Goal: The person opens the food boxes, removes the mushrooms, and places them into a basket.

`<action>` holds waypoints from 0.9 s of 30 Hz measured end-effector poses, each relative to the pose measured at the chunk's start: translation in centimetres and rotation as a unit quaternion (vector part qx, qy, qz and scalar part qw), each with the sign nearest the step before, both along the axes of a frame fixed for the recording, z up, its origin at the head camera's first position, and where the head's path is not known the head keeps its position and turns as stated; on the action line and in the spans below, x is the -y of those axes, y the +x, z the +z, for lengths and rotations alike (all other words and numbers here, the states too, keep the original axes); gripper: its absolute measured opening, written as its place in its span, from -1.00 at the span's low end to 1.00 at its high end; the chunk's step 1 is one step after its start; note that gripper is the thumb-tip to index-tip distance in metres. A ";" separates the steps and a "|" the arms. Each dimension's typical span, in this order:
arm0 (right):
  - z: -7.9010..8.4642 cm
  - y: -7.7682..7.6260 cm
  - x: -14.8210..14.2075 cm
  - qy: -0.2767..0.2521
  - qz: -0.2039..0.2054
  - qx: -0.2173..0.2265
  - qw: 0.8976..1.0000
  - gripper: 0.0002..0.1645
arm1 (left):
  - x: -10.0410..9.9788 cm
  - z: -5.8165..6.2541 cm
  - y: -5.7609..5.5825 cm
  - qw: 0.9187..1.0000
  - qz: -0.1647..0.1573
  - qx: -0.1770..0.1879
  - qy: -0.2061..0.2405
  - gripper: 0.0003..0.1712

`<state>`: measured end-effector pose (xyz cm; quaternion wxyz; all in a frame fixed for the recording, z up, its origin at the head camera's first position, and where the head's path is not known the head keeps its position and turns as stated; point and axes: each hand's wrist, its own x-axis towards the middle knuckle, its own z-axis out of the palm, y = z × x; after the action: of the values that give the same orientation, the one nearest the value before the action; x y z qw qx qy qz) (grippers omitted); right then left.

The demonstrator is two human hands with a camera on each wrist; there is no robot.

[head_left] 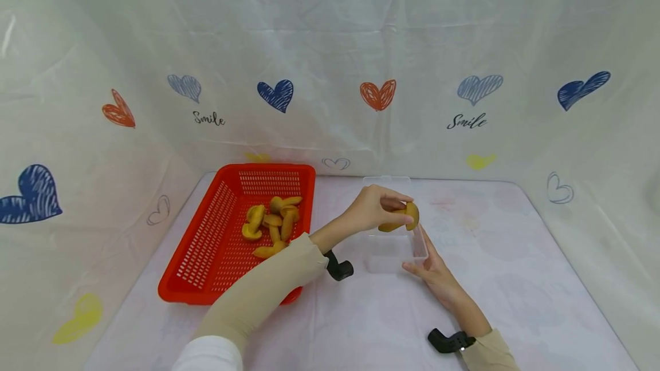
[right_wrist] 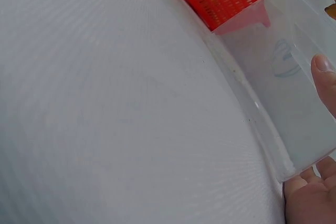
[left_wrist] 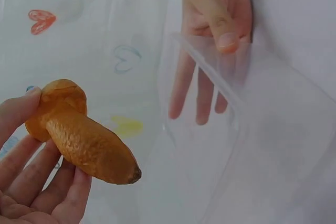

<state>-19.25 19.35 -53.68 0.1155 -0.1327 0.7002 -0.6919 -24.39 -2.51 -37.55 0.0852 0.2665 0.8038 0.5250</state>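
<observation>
Over the clear plastic box my left hand holds a yellow-brown mushroom. In the left wrist view, its thumb and fingers grip the mushroom around the cap, and the stem points away from the palm. My right hand holds the box at its right side, the thumb at the rim and the fingers along the outside of the wall. Through the see-through wall those fingers show, spread. In the right wrist view, the box's side appears close up, with only part of the hand in frame.
A red slotted basket stands on the left, with several similar mushrooms inside. My left forearm crosses over its near right corner. White cloth covers the table, and a curtain printed with hearts hangs behind and at the sides.
</observation>
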 end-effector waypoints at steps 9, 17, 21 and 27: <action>-0.2 -0.1 0.1 0.025 0.003 0.001 1.000 0.21 | 3.2 2.0 0.3 0.999 0.011 0.003 0.034 -0.51; 0.1 -0.1 0.0 -0.014 0.008 -0.004 1.000 0.23 | 6.4 4.4 1.1 0.998 0.022 0.025 0.058 -0.48; 0.2 -0.2 0.0 -0.019 0.015 -0.010 1.000 0.24 | 8.3 5.5 1.7 0.997 0.032 0.019 0.074 -0.51; 0.1 -0.1 0.0 -0.011 0.014 -0.010 1.000 0.24 | 11.3 6.4 3.2 0.996 0.038 0.041 0.072 -0.49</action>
<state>-19.36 19.32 -53.59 0.1169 -0.1504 0.6919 -0.6964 -21.16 -13.77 -31.11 0.0781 0.2195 0.7692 0.5951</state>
